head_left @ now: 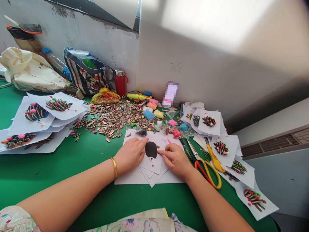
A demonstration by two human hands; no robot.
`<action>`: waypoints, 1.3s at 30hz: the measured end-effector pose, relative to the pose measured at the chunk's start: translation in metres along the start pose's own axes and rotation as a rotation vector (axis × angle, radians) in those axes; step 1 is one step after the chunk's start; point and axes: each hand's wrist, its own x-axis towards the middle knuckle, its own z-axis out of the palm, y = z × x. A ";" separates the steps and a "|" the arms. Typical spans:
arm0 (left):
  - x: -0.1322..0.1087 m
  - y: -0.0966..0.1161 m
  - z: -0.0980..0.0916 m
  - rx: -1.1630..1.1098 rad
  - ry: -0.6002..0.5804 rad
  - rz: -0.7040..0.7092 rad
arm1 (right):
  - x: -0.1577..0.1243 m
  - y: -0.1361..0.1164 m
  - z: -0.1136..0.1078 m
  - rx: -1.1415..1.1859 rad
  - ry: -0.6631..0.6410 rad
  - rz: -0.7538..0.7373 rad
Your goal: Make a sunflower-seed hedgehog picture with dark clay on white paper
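A flat dark clay blob lies on a small white card on top of a stack of white paper on the green table. My left hand, with a gold bangle on the wrist, rests fingers together on the paper, fingertips touching the blob's left edge. My right hand rests beside the blob's right edge, fingers curled, index tip pressing near the clay. Neither hand lifts anything.
A heap of sunflower seeds lies behind the paper. Finished seed hedgehogs on cards are stacked left and right. Yellow-and-red scissors, coloured clay pieces, a red bottle and bags stand near the wall.
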 end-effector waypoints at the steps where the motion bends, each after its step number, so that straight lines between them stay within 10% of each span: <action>1: 0.000 0.000 0.000 -0.002 0.001 0.003 | 0.000 0.001 0.000 0.003 0.017 0.001; 23: 0.000 0.004 -0.004 -0.043 0.051 0.040 | 0.007 0.021 -0.008 -0.356 0.026 0.367; 31: -0.015 0.029 0.004 -0.103 -0.080 0.518 | 0.016 0.017 -0.010 -0.572 -0.127 0.406; 39: -0.015 0.025 0.000 -0.141 -0.058 0.519 | 0.018 0.018 -0.013 -0.602 -0.171 0.467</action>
